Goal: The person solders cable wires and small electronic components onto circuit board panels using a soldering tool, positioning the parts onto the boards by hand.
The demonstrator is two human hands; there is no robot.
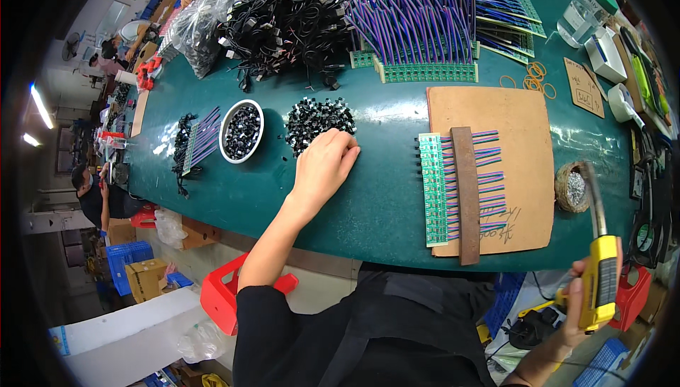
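Note:
My left hand (323,173) rests at the near edge of a heap of small black and silver connectors (312,119). Its fingers are curled under, and whatever is in them is hidden. In my right hand (575,295) is a yellow and black soldering gun (602,281), gripped by its handle. The gun's metal tip points up beside a round holder (571,187) filled with silvery material. Between my hands, a green circuit board panel (433,188) with purple, blue and pink wires lies on a cardboard sheet (528,174). A brown metal bar (465,199) lies across the wires.
A white bowl of connectors (261,135) stands left of the heap, beside another wired panel (191,147). Black cables (283,25) and stacked wired panels (418,25) fill the far side. Rubber bands (536,75) and a clear green-lidded jar (584,15) lie right. Other people work at far left.

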